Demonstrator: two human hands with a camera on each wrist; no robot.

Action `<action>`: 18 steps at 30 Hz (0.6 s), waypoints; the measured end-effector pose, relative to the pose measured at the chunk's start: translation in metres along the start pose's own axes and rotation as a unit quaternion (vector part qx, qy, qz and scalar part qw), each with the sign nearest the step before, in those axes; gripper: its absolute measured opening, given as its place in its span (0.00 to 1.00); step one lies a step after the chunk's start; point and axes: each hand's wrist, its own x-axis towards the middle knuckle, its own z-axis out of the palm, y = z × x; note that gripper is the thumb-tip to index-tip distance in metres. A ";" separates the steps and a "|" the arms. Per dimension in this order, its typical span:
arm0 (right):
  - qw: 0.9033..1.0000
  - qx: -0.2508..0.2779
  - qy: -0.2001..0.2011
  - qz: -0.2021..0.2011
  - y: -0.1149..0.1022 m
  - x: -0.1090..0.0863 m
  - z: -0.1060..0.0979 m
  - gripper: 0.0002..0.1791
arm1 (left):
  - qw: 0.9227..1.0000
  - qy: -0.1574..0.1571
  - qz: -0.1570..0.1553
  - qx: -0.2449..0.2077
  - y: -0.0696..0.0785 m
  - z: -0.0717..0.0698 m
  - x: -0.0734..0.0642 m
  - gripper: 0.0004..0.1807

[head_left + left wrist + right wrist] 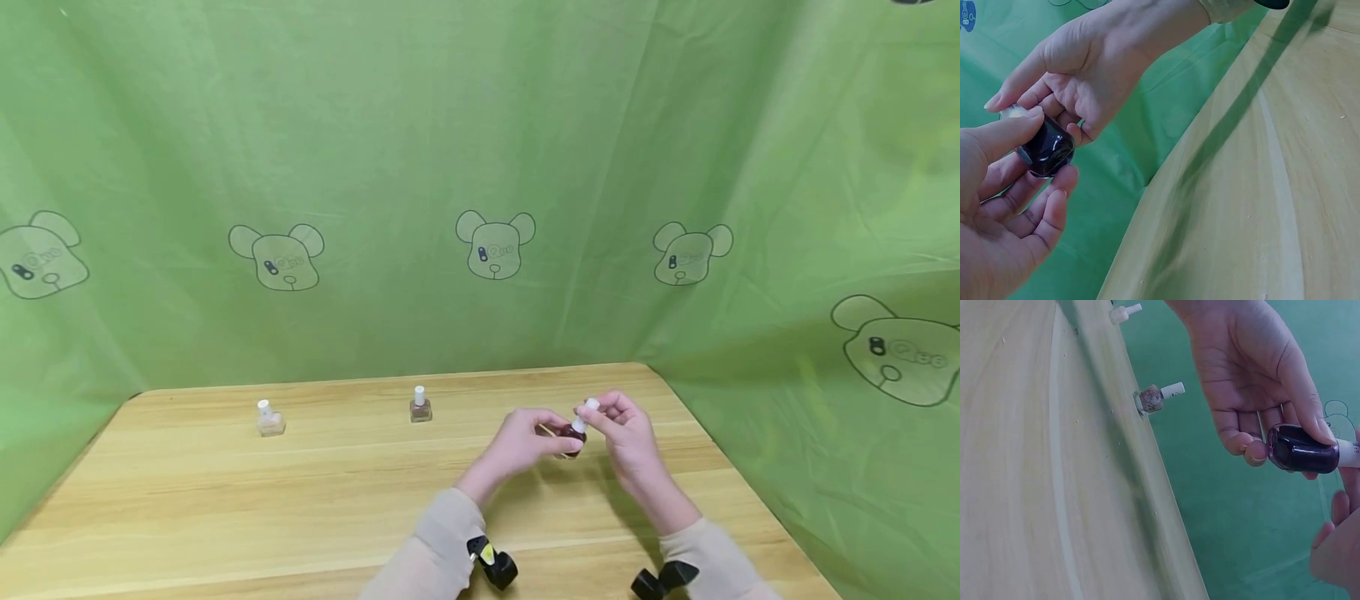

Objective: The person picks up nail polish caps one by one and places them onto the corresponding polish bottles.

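A nail polish bottle with dark red polish (574, 437) and a white cap (592, 404) is held above the right part of the table. My left hand (521, 442) pinches its glass body between thumb and fingers. With thumb and fingertips, my right hand (628, 437) grips the white cap. In the left wrist view the dark bottle (1049, 150) sits between both hands, its cap mostly covered by fingers. The right wrist view shows the bottle (1304, 450) lying sideways in that picture, with the cap (1347, 454) joined to its neck.
A brownish nail polish bottle (421, 409) stands near the table's back edge, mid-table. Farther left stands a pale nail polish bottle (271, 423); both have white caps. The wooden table (300, 508) is bordered behind and at the sides by a green curtain (390, 150).
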 end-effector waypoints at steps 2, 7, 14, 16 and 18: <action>1.000 -0.005 -0.002 -0.003 0.002 0.001 -0.001 0.13 | 1.000 0.010 0.002 0.003 -0.001 0.002 0.000 0.15; 0.999 -0.029 -0.043 -0.010 0.005 0.003 -0.008 0.15 | 0.999 0.034 0.003 -0.004 -0.004 0.004 0.001 0.14; 0.996 -0.053 -0.069 -0.003 0.002 0.005 -0.011 0.17 | 0.998 0.068 0.005 -0.009 -0.010 0.001 0.004 0.14; 0.996 -0.060 -0.062 -0.005 0.002 0.007 -0.013 0.16 | 0.997 0.079 0.001 -0.014 -0.012 -0.001 0.006 0.14; 0.997 -0.059 -0.054 -0.007 0.002 0.009 -0.015 0.15 | 0.996 0.090 -0.001 -0.017 -0.014 -0.002 0.008 0.14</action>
